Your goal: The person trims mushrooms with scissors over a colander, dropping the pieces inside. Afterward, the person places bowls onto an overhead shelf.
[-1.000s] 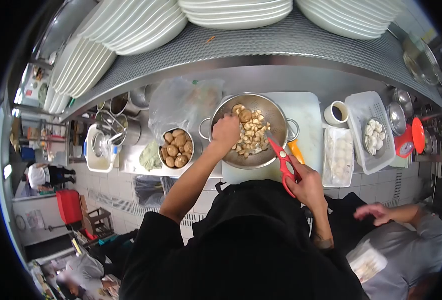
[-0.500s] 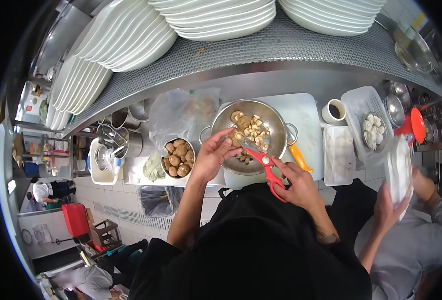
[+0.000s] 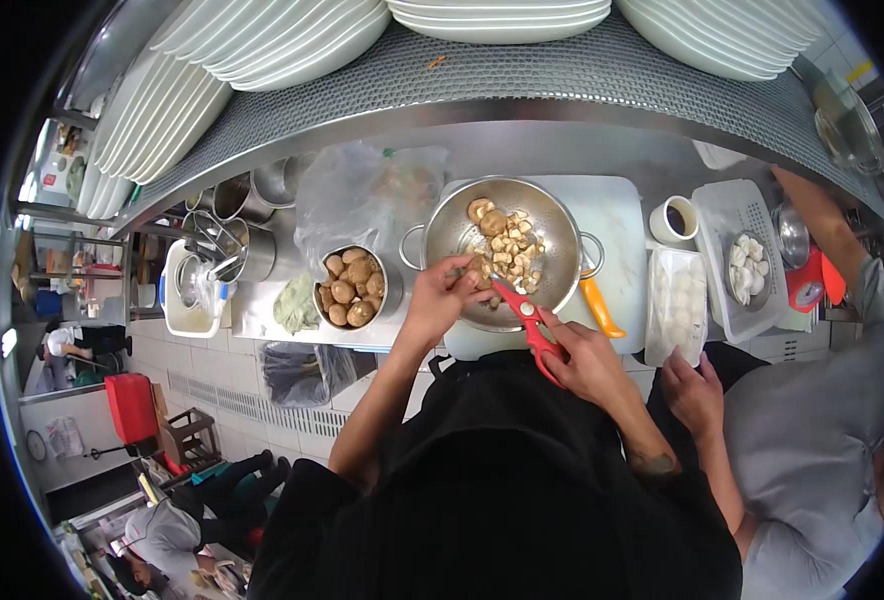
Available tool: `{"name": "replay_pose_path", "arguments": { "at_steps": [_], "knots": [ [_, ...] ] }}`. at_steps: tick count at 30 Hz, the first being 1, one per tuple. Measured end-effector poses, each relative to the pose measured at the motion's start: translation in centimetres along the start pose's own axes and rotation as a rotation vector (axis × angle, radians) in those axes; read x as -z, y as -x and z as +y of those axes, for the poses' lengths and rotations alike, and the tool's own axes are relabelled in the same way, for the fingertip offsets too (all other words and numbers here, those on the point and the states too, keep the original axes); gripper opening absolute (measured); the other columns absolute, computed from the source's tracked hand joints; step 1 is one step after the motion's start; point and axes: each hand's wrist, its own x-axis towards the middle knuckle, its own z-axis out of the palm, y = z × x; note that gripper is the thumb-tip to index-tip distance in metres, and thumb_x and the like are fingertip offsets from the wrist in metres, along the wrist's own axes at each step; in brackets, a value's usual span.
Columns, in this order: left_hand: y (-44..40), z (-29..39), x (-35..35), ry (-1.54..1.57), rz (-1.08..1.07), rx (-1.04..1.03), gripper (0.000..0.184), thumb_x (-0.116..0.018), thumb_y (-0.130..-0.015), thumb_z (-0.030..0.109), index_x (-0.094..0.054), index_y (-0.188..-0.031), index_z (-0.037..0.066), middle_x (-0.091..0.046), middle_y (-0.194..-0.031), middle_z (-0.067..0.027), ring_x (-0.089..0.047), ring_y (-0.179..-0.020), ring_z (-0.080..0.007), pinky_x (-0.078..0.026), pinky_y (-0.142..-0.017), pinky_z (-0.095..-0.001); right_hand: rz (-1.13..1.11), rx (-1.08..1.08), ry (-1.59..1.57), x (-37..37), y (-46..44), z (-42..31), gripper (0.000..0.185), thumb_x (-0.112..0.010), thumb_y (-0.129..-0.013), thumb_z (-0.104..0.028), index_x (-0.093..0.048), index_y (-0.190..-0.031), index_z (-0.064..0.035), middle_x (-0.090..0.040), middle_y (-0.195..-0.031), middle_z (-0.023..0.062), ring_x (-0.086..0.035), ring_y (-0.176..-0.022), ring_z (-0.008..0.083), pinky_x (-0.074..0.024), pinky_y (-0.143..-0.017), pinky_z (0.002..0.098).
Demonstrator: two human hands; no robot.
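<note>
My left hand pinches a brown mushroom over the steel colander; the fingers partly cover it. In my right hand are red-handled kitchen scissors, their tips touching or very near that mushroom. Cut mushroom pieces and a couple of whole mushrooms lie inside the colander. It stands on a white cutting board. To the left, a steel pot holds several whole mushrooms.
A yellow-handled tool lies right of the colander. Beyond are a cup of dark liquid, a lidded tub and a white basket. A co-worker's hand is beside the tub. Overhead, a shelf carries stacked plates.
The scissor handles have come closer together near the mushroom. The co-worker no longer holds the white stack; one arm now reaches under the shelf, the other hand is by the tub. My view shifted slightly.
</note>
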Motion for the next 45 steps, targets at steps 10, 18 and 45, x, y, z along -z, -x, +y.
{"name": "replay_pose_path", "arguments": {
  "at_steps": [10,18,45],
  "knots": [
    [-0.7,2.4,3.0,0.06,0.067,0.236,0.036,-0.056,-0.101,0.028,-0.066,-0.111,-0.005,-0.069,-0.086,-0.0131,-0.062,-0.063,-0.0146,-0.048,-0.055,-0.0255,0.068,0.008,0.102,1.7,1.4,-1.3,0.071,-0.078,-0.077,-0.023,-0.055,-0.144,-0.0177,-0.066,-0.094,0.0112,-0.066,-0.075,0.0309,-0.0561,-0.067,0.041],
    [-0.9,4.1,2.6,-0.298,0.035,0.195,0.043,-0.055,-0.1,0.042,-0.067,-0.091,0.001,-0.058,-0.075,0.0019,-0.051,-0.064,-0.0074,-0.039,-0.055,-0.0237,0.102,0.088,0.14,3.1,0.8,-1.4,0.072,-0.08,-0.072,-0.019,-0.059,-0.141,-0.0167,-0.063,-0.09,0.0094,-0.065,-0.072,0.0277,-0.0558,-0.065,0.0387],
    [2.7,6.0,9.6,-0.002,0.177,0.072,0.043,-0.068,-0.097,0.041,-0.06,-0.103,-0.001,-0.067,-0.089,-0.0106,-0.068,-0.063,-0.0177,-0.055,-0.054,-0.0274,0.074,-0.138,-0.019,1.7,1.8,1.0,0.067,-0.076,-0.078,-0.011,-0.058,-0.142,-0.0134,-0.067,-0.083,0.0178,-0.065,-0.068,0.0292,-0.0531,-0.068,0.0396]
  ]
}}
